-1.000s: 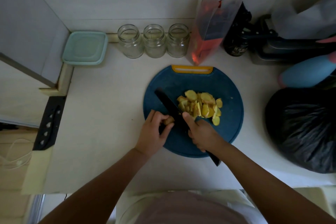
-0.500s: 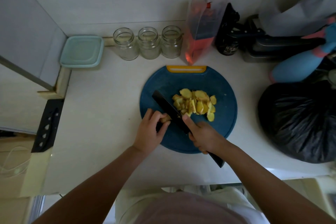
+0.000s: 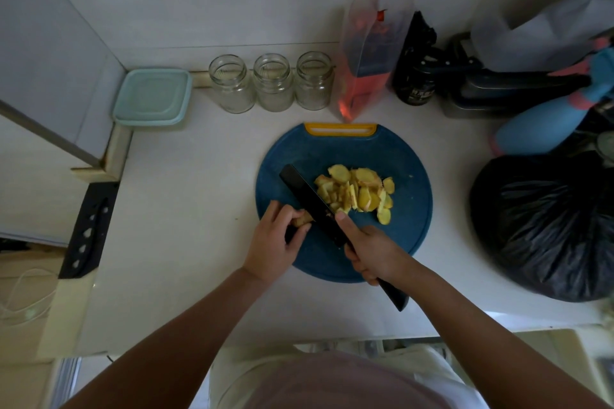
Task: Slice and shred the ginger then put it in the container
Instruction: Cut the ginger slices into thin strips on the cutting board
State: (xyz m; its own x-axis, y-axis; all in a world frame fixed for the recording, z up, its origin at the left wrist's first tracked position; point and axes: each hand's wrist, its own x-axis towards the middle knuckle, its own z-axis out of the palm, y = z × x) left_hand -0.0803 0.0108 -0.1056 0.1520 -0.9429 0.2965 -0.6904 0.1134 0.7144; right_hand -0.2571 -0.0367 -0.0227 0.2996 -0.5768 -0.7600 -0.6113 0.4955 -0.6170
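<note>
Pinching the last ginger stub with the left hand, fingers curled over it, on the lower left part of the blue cutting board at mid-frame. Gripping the black knife by its handle with the right hand, forefinger stretched along the blade, blade laid diagonally just right of the stub. Heaped just beyond the blade, toward the board's centre: pale yellow ginger slices, overlapping, not yet shredded.

Probably firm and fibrous, light, a little slick on the cut faces. Too short now to hold far from the edge; best pinned by its outer end, fingertips tucked back. As for the slices: thin, apt to slide when stacked, so better gathered low and pressed flat before shredding.

At upper left of the frame, against the wall: a teal container with its lid on, contents hidden. Just right of it, three lidless glass jars in a row, nothing visible inside. Further right, a clear pouch holding something reddish. At the right edge, a bulging black bag on the pale surface.
</note>
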